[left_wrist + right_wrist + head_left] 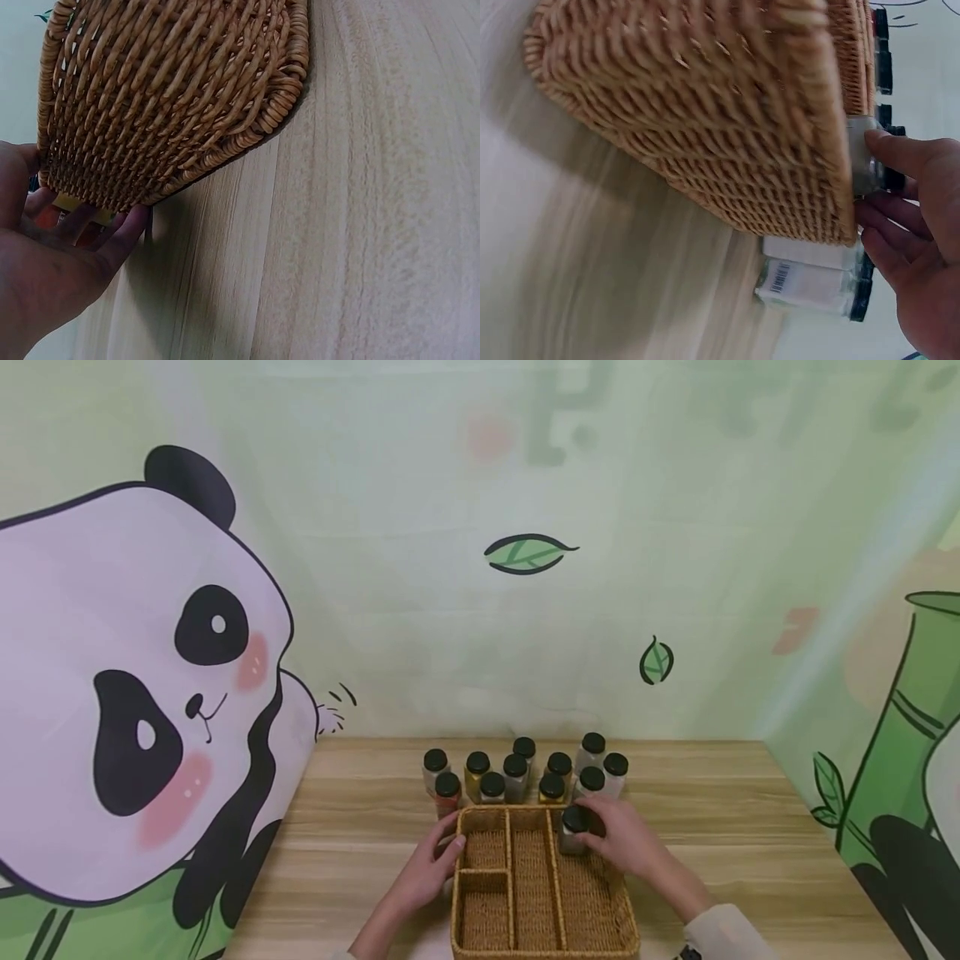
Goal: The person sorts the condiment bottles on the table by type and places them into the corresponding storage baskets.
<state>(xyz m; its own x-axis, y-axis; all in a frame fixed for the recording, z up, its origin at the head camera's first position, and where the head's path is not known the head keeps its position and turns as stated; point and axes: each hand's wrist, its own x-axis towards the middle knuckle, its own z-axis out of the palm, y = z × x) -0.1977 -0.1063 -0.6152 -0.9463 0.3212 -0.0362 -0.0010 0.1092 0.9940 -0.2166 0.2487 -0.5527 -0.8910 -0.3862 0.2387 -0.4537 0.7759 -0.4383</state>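
A divided wicker basket stands on the table in front of the person. At its back right corner the right hand grips a black-capped spice jar, which is upright and partly inside the long right compartment. The right wrist view shows the thumb on one side of that jar, over the basket's rim. The left hand holds the basket's back left corner; in the left wrist view its fingers lie along the woven wall, with the thumb near the rim.
Behind the basket stand several black-capped spice jars, some with yellow, red or pale contents. The wooden table extends to both sides. A panda-printed cloth backdrop rises at the table's back edge.
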